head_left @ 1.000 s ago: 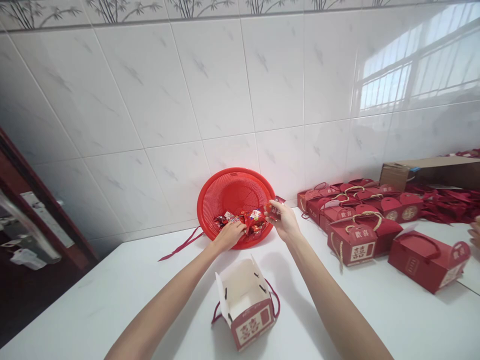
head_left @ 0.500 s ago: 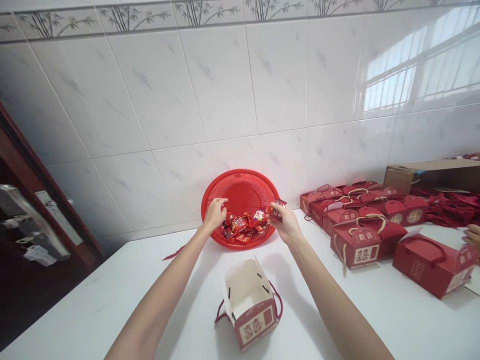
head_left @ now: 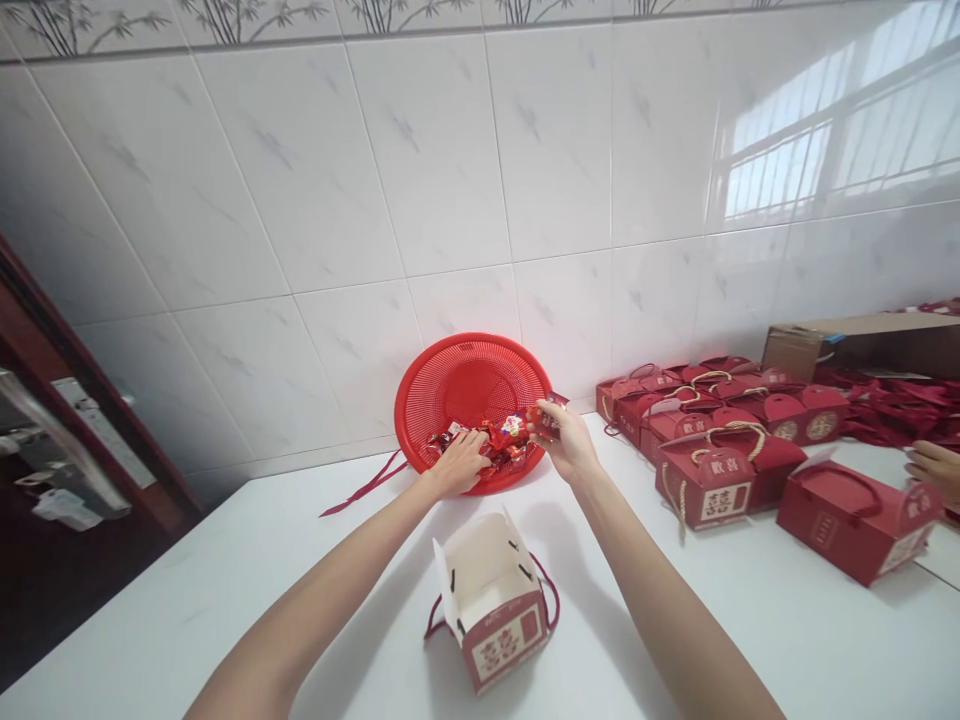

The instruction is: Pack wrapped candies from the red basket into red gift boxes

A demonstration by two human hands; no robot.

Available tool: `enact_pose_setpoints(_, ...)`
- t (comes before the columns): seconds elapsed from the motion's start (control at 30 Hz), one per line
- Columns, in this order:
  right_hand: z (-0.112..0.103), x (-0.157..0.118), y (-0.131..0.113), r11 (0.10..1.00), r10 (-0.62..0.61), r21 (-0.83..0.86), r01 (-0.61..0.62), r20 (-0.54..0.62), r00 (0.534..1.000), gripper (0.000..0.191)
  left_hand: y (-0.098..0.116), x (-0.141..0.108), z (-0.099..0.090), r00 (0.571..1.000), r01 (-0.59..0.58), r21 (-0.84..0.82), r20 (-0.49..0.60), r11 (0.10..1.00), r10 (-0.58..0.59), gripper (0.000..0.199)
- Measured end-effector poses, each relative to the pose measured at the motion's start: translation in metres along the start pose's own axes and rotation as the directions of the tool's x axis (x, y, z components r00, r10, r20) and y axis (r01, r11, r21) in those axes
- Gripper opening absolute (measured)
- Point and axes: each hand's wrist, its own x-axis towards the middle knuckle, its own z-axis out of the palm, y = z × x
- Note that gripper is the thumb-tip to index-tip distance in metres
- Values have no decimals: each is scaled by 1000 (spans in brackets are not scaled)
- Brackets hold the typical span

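Tilted against the wall is a red plastic sieve basket (head_left: 409, 385) with wrapped candies (head_left: 514, 428) in its lower part. My left hand (head_left: 459, 464) reaches over the front rim, its slightly parted fingers resting on the candies; the fingertips are partly hidden and no candy is seen lifted. At the basket's right rim, my right hand (head_left: 571, 442) is closed on a small dark red packet (head_left: 550, 420). An open gift box (head_left: 501, 645), red outside and white inside with dark red cord handles, stands on the white table (head_left: 360, 630) between my forearms.
Several closed red gift boxes (head_left: 724, 485) with rope handles stand to the right. Behind them are a cardboard carton (head_left: 791, 350) and a heap of dark red items (head_left: 885, 415). Another person's hand (head_left: 937, 468) is at the right edge. A red ribbon (head_left: 367, 485) lies left of the basket.
My left hand has come down from above the basket onto the candies. My right hand still holds the red packet by the rim. The other person's hand has shifted slightly left.
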Motion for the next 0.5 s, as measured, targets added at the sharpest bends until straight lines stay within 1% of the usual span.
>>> enact_pose_setpoints(0.13,0,1,-1,1000,11,6,-11,-8,1000,11,-4,0,6,1000,17,44,15,999,-18,31)
enact_pose_setpoints(0.27,0,1,-2,1000,18,7,-18,-13,1000,11,-6,3,12,999,33,57,21,998,-34,24)
enact_pose_setpoints(0.4,0,1,-3,1000,27,-9,-27,-4,1000,9,-7,4,18,999,39,77,-37,996,-36,29)
enact_pose_setpoints(0.5,-1,1,-3,999,30,-27,-30,15,999,11,-8,1,19,993,68,39,-97,997,-64,30)
